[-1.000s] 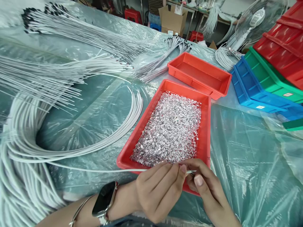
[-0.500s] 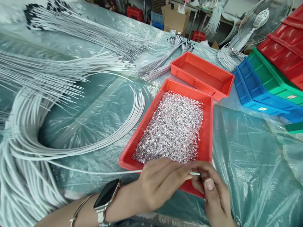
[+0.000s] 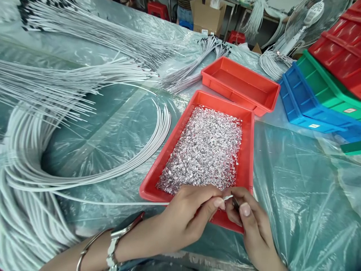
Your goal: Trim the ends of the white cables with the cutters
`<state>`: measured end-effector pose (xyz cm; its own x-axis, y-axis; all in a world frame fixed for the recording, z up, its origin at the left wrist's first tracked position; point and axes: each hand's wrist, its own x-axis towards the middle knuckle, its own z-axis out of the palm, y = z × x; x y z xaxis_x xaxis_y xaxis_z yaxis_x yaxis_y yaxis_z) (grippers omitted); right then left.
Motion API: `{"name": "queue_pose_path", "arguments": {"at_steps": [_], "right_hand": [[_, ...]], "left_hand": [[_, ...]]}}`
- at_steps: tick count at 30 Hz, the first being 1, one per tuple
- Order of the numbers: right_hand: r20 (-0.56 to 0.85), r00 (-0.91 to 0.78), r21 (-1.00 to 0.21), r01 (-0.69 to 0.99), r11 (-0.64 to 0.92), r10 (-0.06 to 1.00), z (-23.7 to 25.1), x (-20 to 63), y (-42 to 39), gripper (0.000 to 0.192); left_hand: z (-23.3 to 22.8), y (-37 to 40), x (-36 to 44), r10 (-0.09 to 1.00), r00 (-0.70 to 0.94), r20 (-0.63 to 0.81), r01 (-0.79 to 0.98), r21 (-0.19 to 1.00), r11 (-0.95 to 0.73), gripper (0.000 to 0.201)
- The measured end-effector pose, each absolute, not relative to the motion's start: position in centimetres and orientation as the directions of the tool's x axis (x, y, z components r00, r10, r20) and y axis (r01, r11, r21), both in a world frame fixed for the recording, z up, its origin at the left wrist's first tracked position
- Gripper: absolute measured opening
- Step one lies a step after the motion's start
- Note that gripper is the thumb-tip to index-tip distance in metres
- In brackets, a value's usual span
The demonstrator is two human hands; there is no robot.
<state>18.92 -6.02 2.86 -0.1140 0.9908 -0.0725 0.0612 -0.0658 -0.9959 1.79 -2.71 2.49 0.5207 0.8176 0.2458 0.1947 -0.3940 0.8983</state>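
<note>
My left hand (image 3: 191,218), with a watch (image 3: 128,226) on the wrist, pinches a white cable (image 3: 113,203) near its stripped-looking tip (image 3: 228,197). The cable runs left to the large coiled bundle of white cables (image 3: 93,180). My right hand (image 3: 255,226) is closed around a small dark metal tool (image 3: 235,203), mostly hidden by the fingers, so its kind is unclear. Its end sits just right of the cable tip. Both hands are over the near edge of a red tray (image 3: 248,158) holding many small shiny silver scraps (image 3: 203,150).
A second red tray (image 3: 239,84) stands behind the first. Bundles of thin wires (image 3: 107,34) lie at the back left. Stacked blue bins (image 3: 307,101), green and red bins rise at the right, before a fan (image 3: 313,15). Plastic sheeting covers the table (image 3: 299,180).
My left hand has turned so the thumb shows, and the cable tip has risen slightly leftward. The dark tool in my right hand is now more visible, apart from the tip.
</note>
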Motion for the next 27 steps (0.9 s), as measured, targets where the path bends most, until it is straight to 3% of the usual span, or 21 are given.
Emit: {"name": "queue_pose_path", "arguments": {"at_steps": [8,17,27], "right_hand": [[-0.025,-0.178,-0.987,0.16,0.004,0.984,2.8,19.4,-5.8,0.031],[-0.034,-0.235,-0.99,0.144,0.0,0.971,3.0,19.6,-5.6,0.023],[-0.17,-0.225,-0.971,0.206,-0.124,0.959,3.3,20.5,-5.9,0.02]], "left_hand": [[2.9,-2.5,1.9,0.805,0.564,0.184,0.153,0.935,-0.321,0.026],[3.0,-2.3,2.0,0.796,0.581,0.168,0.157,0.937,-0.313,0.027],[2.3,-2.9,2.0,0.756,0.558,0.342,0.28,0.78,-0.56,0.026]]}}
